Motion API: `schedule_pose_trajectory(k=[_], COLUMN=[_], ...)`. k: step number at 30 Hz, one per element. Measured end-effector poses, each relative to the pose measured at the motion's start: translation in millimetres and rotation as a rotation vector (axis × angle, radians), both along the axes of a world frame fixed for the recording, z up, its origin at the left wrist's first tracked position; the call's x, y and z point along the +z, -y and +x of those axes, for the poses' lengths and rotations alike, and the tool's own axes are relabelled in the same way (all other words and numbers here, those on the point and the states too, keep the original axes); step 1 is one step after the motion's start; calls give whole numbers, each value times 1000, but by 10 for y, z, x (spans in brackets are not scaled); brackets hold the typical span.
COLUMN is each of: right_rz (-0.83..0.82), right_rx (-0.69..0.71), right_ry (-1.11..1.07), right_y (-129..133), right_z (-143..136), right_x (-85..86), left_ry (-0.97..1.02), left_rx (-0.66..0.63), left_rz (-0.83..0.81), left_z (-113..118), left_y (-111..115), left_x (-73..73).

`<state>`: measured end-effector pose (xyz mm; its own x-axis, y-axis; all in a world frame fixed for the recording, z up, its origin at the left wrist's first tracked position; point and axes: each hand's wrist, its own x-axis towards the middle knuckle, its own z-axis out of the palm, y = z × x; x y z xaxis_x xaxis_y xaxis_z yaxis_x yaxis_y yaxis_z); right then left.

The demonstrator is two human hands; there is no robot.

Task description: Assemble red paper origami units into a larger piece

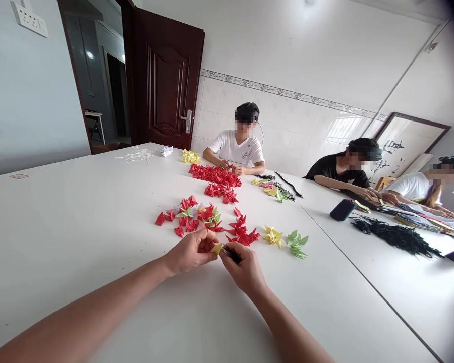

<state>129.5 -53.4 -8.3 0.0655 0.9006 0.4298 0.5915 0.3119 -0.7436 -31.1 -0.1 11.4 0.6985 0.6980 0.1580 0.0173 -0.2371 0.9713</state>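
Note:
Between thumb and fingers, my left hand [191, 252] pinches a small yellow folded paper piece [217, 248]. My right hand [247, 269] is closed round a black-handled tool [232, 254] with a thin metal tip. That tip meets the yellow paper or lies right beside it; its exact kind is hidden by my fingers. Just beyond my hands lie red folded paper cranes [243, 232], with a few green and white ones mixed in on the left. Yellow cranes [273, 236] and green cranes [297, 243] rest to the right of my right hand.
A larger heap of red cranes [215, 176] and a yellow heap [190, 157] lie farther back on the white table [98, 212]. White strings [136, 156] lie at the far left. Black tassels [395, 236] and a dark box-like object [342, 209] are at right. Three people sit around the table.

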Motion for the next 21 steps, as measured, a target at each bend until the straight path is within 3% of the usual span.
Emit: schedule_pose_trajectory(k=[4, 9, 13, 17, 21], right_rz=[34, 40, 29, -13, -59], right_rx=[-122, -419, -487, -531, -550], right_ry=[-105, -119, -101, -80, -50], right_y=[-66, -153, -170, -155, -145], right_z=[233, 626, 801, 946, 1112], right_x=[9, 33, 25, 34, 45], left_ry=[-64, -77, -420, -822, -876], left_rx=[150, 547, 842, 849, 785], left_rz=[102, 372, 620, 478, 382], left_z=[-58, -328, -640, -848, -894], left_y=[-80, -395, -635, -725, -738], left_x=[32, 146, 243, 282, 255])
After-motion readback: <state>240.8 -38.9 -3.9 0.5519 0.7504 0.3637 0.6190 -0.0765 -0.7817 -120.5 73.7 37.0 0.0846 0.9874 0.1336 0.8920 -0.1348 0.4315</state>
